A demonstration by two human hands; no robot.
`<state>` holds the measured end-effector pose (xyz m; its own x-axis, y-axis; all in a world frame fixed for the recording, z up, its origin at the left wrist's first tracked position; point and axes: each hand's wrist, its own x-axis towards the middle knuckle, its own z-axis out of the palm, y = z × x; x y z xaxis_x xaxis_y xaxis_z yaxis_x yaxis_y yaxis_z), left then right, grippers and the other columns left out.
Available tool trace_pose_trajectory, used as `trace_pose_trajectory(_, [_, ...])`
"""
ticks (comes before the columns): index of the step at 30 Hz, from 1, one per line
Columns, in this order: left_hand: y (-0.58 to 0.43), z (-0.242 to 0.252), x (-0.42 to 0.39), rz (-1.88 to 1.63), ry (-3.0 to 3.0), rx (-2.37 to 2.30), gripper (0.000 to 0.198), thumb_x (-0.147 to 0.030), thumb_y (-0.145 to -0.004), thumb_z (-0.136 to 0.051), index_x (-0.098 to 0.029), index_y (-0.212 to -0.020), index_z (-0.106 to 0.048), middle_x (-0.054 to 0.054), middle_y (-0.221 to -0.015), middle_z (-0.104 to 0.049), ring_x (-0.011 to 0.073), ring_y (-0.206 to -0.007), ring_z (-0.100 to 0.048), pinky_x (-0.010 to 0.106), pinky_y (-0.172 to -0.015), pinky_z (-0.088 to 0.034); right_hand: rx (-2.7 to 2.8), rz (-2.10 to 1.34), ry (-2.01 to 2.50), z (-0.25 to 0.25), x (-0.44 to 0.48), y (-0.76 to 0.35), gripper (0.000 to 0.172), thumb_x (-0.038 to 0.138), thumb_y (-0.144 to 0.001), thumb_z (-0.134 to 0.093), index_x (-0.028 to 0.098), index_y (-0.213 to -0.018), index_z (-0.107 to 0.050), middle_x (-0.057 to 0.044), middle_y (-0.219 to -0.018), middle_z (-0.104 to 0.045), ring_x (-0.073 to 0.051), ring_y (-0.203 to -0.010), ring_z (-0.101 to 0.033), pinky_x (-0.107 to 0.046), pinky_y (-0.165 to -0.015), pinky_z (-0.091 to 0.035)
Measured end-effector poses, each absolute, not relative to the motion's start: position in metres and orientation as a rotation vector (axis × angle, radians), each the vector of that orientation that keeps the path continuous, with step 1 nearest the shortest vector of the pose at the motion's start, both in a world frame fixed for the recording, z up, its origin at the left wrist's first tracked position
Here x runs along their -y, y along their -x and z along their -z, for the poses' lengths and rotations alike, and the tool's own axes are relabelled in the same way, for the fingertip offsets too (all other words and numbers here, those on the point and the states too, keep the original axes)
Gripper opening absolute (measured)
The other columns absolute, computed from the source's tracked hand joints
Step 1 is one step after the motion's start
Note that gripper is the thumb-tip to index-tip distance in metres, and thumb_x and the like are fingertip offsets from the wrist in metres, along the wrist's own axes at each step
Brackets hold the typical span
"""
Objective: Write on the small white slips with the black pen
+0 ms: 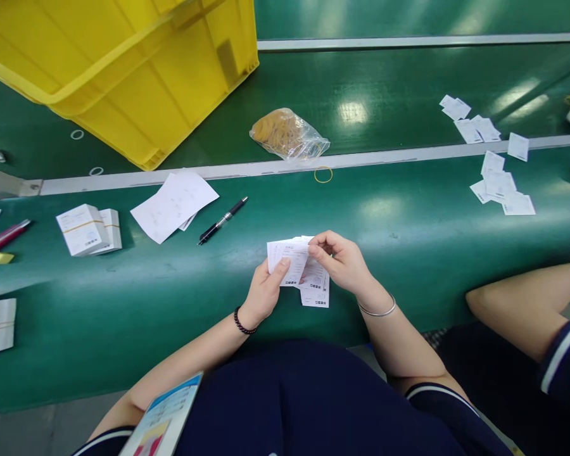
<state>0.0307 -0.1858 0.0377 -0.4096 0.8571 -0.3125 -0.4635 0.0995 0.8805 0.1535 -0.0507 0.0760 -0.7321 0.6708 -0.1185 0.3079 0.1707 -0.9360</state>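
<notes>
Small white printed cards point(289, 269) are fanned out in my left hand point(265, 285), whose thumb lies across the top one. My right hand point(339, 259) pinches the upper right corner of a card in the same fan. Below the fan, another printed card point(316, 297) shows its lower part; whether it is held or lies on the table I cannot tell. Just beyond my hands lie a black pen point(223, 220) and some loose white sheets point(171, 206).
Banded card stacks point(83, 229) stand at the left, near a red pen point(7, 239). A yellow crate point(171, 95) and a bag of rubber bands point(287, 134) are behind the white strip point(194, 174). Loose cards point(501, 183) are scattered at right, near another person's arm point(527, 291).
</notes>
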Motion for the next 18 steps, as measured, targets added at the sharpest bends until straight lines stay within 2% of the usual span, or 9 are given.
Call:
trace_pose_trajectory(3, [-0.034,-0.034,0.187,-1.539,-0.471,-1.286,0.041,-0.052,-0.087,-0.064,-0.016,-0.107,-0.066,0.009,-0.094,-0.074,0.0230,-0.077,-0.071,0.033,-0.068,-0.058,2.008,-1.789,0.903,-0.077,0.056,-0.151,0.030,0.051,-0.089,-0.057,0.023,-0.079,-0.052,0.001,-0.064,-0.063,-0.014,-0.055,-0.061,-0.028,-0.052,-0.047])
trace_pose_trajectory(10, [-0.035,-0.040,0.185,-1.535,-0.386,-1.264,0.043,-0.052,-0.083,-0.069,-0.017,-0.107,-0.065,0.009,-0.094,-0.074,0.0244,-0.078,-0.071,0.037,-0.069,-0.060,1.972,-1.781,0.905,-0.071,0.056,-0.150,0.033,0.055,-0.085,-0.060,0.022,-0.083,-0.054,0.000,-0.071,-0.062,-0.013,-0.060,-0.060,-0.029,-0.054,-0.051])
trace_pose_trajectory(15, [-0.036,-0.038,0.185,-1.569,-0.365,-1.308,0.041,-0.047,-0.080,-0.074,-0.017,-0.108,-0.066,0.010,-0.108,-0.072,0.0248,-0.091,-0.070,0.037,-0.078,-0.059,1.918,-1.900,0.941,-0.067,0.058,-0.150,0.032,0.055,-0.086,-0.059,0.023,-0.083,-0.052,0.002,-0.067,-0.061,-0.013,-0.053,-0.061,-0.028,-0.046,-0.050])
trace_pose_trajectory(18, [-0.038,-0.038,0.185,-1.600,-0.336,-1.337,0.042,-0.044,-0.078,-0.076,-0.016,-0.108,-0.066,0.011,-0.113,-0.071,0.0265,-0.100,-0.069,0.039,-0.086,-0.058,1.953,-1.839,0.941,-0.067,0.059,-0.148,0.028,0.050,-0.086,-0.060,0.023,-0.086,-0.055,0.001,-0.070,-0.062,-0.013,-0.057,-0.061,-0.027,-0.050,-0.051])
